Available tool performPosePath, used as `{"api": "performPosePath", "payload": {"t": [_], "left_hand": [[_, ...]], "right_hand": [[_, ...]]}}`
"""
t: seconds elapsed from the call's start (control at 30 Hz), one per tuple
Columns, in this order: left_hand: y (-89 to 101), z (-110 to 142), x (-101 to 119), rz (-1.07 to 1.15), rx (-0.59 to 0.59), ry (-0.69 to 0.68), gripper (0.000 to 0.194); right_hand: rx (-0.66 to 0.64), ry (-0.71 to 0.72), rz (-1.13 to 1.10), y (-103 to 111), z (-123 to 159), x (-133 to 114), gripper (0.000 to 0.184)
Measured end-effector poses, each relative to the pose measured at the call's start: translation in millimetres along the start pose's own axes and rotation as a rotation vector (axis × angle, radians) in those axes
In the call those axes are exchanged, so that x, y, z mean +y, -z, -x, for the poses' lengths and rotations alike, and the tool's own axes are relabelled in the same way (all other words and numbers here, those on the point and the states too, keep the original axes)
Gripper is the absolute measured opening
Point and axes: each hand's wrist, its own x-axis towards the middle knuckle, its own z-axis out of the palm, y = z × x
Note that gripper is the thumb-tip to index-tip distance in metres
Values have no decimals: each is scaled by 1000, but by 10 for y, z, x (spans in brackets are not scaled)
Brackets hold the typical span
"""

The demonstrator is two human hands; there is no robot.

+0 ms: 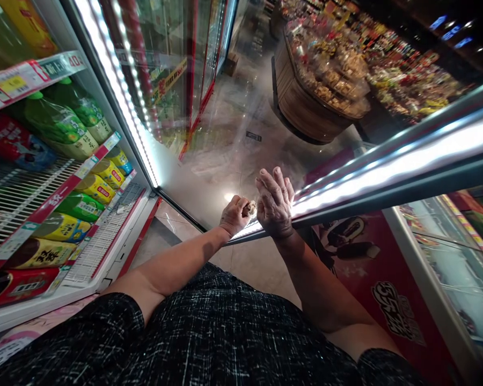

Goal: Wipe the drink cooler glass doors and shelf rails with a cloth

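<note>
The fingers (241,201) of the left hand (232,216) are clenched around a crumpled beige wad (250,208), which is partly hidden by them; its material cannot be told. The wad is held in front of the glass door (185,177), near its lit edge and just beside the right hand (274,206). By that hand nothing is seen to be grasped: its fingers are raised and loosely bent, spread a little, with the back of the hand in view. Whether the glass is touched by the palm cannot be told.

At the far left, a cooler is filled with drinks. On a wire shelf (52,185), 2 green-capped bottles (60,120) are set beside a red pack (18,142), and below them a row of yellow, green, brown and red bottles (62,226) is lined up behind price labels. To the right of the shelves, a bright light strip (123,99) is seen at an angle. Through the door, a pale floor (213,147) and a wooden stand (306,102) heaped with bagged goods (334,75) are shown. Farther right, the door's lit frame (398,171) is stretched above a red freezer (394,300), by whose side panel a picture of ice cream is borne.
</note>
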Motion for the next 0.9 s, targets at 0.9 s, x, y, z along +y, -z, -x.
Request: {"api": "performPosePath", "payload": {"t": [0.9], "left_hand": [[-277,113,-62,59,-14,233,23]], "right_hand": [[-32,-103,8,10,35,-20,55]]}}
